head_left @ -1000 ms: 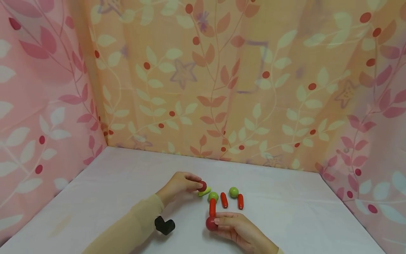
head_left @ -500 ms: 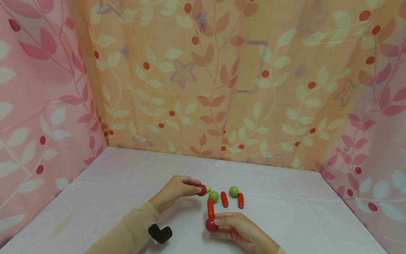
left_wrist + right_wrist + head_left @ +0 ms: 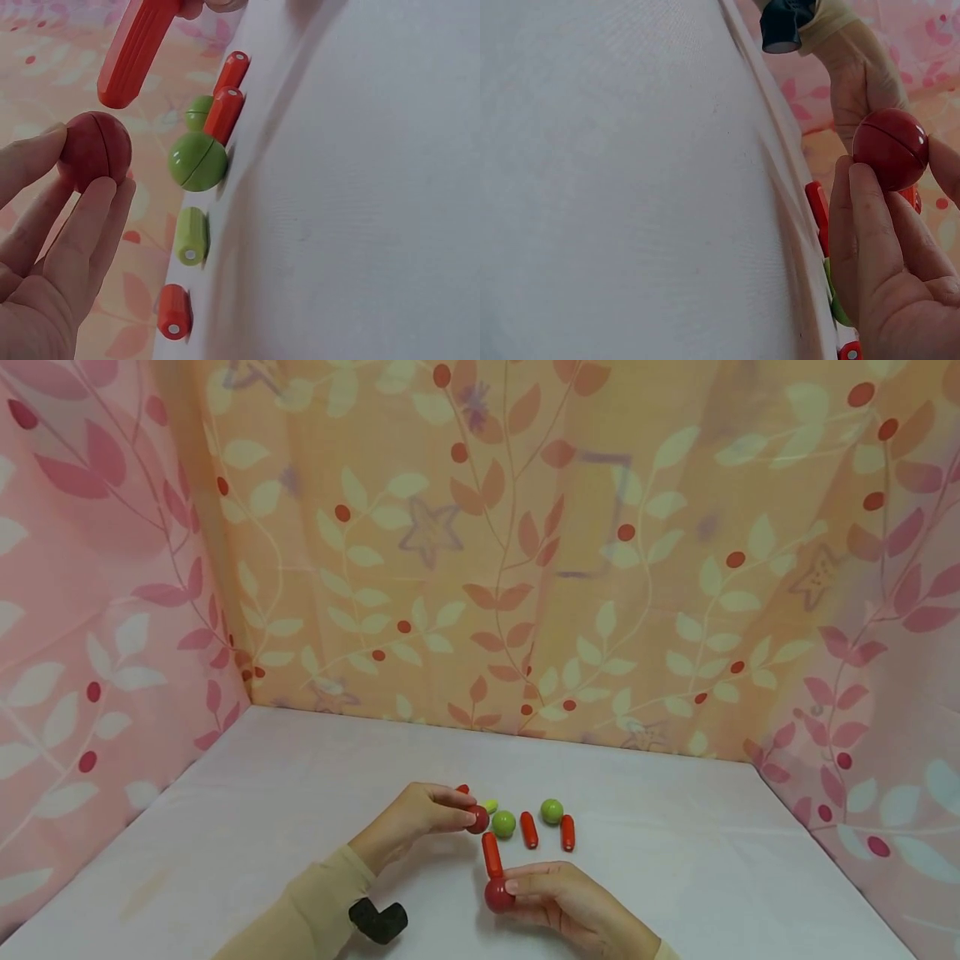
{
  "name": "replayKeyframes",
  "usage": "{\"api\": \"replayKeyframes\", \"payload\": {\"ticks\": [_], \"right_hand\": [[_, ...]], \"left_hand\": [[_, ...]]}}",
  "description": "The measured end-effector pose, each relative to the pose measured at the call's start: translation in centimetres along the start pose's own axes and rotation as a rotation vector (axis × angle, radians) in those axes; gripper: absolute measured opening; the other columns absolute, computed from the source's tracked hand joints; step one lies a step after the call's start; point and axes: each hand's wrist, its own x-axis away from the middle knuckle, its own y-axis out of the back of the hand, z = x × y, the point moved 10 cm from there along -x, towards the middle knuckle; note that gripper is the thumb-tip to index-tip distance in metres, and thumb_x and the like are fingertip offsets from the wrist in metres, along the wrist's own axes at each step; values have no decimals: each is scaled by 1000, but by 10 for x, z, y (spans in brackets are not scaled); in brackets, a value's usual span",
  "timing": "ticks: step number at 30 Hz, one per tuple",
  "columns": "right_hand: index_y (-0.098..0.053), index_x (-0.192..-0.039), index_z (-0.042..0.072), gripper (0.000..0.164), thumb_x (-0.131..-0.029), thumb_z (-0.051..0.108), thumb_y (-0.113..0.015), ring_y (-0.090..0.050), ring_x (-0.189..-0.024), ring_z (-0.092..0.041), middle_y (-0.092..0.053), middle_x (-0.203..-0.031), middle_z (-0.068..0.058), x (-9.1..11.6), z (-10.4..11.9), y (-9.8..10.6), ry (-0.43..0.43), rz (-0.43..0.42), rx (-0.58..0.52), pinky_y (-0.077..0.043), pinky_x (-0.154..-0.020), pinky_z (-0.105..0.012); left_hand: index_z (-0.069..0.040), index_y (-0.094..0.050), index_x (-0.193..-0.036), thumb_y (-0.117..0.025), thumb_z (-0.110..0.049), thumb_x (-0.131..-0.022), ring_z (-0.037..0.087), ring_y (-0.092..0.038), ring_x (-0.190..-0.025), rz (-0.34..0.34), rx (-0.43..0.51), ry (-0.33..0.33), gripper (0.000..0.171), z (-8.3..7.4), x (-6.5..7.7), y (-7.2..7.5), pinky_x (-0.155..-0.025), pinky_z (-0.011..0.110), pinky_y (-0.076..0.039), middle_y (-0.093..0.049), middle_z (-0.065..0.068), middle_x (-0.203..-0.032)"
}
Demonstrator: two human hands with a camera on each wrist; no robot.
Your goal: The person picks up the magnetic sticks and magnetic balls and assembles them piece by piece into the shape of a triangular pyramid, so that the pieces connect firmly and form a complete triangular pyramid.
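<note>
My left hand [image 3: 416, 818] pinches a plain red ball [image 3: 477, 820] between thumb and fingers, just above the table. A groove runs round this ball in the left wrist view. My right hand [image 3: 566, 897] holds another red ball [image 3: 498, 896], closer to the front. From that second ball a faceted red stick [image 3: 492, 855] points away, tilted toward the left hand. In the left wrist view the stick's free end [image 3: 120, 94] is near the left hand's ball [image 3: 94, 150], with a small visible gap. The right wrist view shows the grooved right ball [image 3: 891, 150] hiding most of its stick.
Beyond the hands lie a green ball [image 3: 503, 824], a yellow-green stick [image 3: 490, 807], a red stick [image 3: 529, 830], a second green ball [image 3: 552, 812] and another red stick [image 3: 567, 833]. One more red stick [image 3: 462, 789] is partly behind the left hand. Patterned curtains [image 3: 480, 610] border the table.
My left hand has come slightly nearer with its ball, uncovering a red stick behind it. The stick in my right hand has swung leftward, away from in front of the green ball.
</note>
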Motion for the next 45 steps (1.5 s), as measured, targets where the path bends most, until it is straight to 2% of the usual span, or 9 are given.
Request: {"api": "replayKeyframes", "payload": {"ticks": [2, 6, 13, 19, 24, 31, 35, 39, 45], "right_hand": [[-67, -124, -1, 36, -93, 17, -70, -70, -103, -19, -72, -120, -13, 0, 1, -1, 2, 7, 8, -55, -93, -37], [-68, -124, -1, 36, -93, 18, -70, -70, -103, -19, -72, -119, -12, 1, 0, -1, -2, 9, 13, -56, -93, -37], [-68, -122, -2, 33, -93, 15, -68, -71, -100, -18, -73, -116, -11, -1, -2, 0, 9, 16, 14, -56, -92, -38], [-67, -124, -2, 33, -95, 13, -66, -71, -102, -19, -72, -119, -13, -1, -4, -1, -1, 18, -2, -55, -94, -39], [-66, -126, -2, 34, -95, 11, -64, -70, -103, -20, -70, -122, -13, 0, -3, -3, -2, 30, -20, -55, -94, -39], [-63, -129, -3, 37, -94, 9, -62, -69, -103, -19, -70, -123, -13, 0, -2, -7, 1, 44, -31, -55, -94, -39], [-64, -129, -2, 37, -96, 14, -63, -69, -102, -18, -70, -123, -13, -1, -1, -6, 5, 29, -17, -55, -94, -40], [-67, -125, -1, 37, -95, 21, -68, -70, -99, -17, -72, -119, -12, -2, 1, -1, 2, -10, 4, -56, -93, -39], [-67, -124, -1, 37, -93, 20, -70, -70, -96, -16, -74, -114, -10, -4, 1, 1, -8, -30, 12, -57, -92, -38]], "left_hand": [[-1, -73, -114, -80, -15, -83, 17, -71, -95, 15, 12, -5, 35, 0, 1, -2, -89, 34, -58, -69, 14, -119], [-4, -74, -113, -80, -17, -83, 18, -68, -97, 33, -9, 0, 33, -1, 3, -6, -88, 33, -58, -64, 13, -123], [-2, -75, -109, -80, -13, -82, 17, -73, -91, 50, -4, -31, 30, -5, 5, -10, -87, 35, -58, -72, 10, -112], [-2, -75, -108, -81, -14, -82, 15, -72, -90, 44, -4, -34, 29, -5, 5, -10, -86, 35, -59, -69, 8, -114], [-1, -75, -109, -81, -13, -82, 15, -72, -90, 51, 1, -51, 30, -7, 5, -11, -86, 34, -59, -73, 9, -107], [-6, -75, -110, -80, -18, -83, 17, -63, -100, 27, -62, -31, 30, -4, 9, -9, -83, 30, -56, -66, 9, -119], [-8, -76, -108, -81, -20, -82, 17, -61, -99, 26, -89, -30, 29, -3, 9, -11, -81, 30, -53, -69, 6, -113], [-9, -76, -107, -81, -21, -81, 16, -66, -94, 41, -82, -28, 29, -4, 9, -13, -83, 32, -55, -74, 3, -103], [-8, -76, -107, -81, -20, -82, 15, -69, -89, 50, -74, -25, 29, -6, 10, -15, -83, 33, -56, -75, 4, -100]]}}
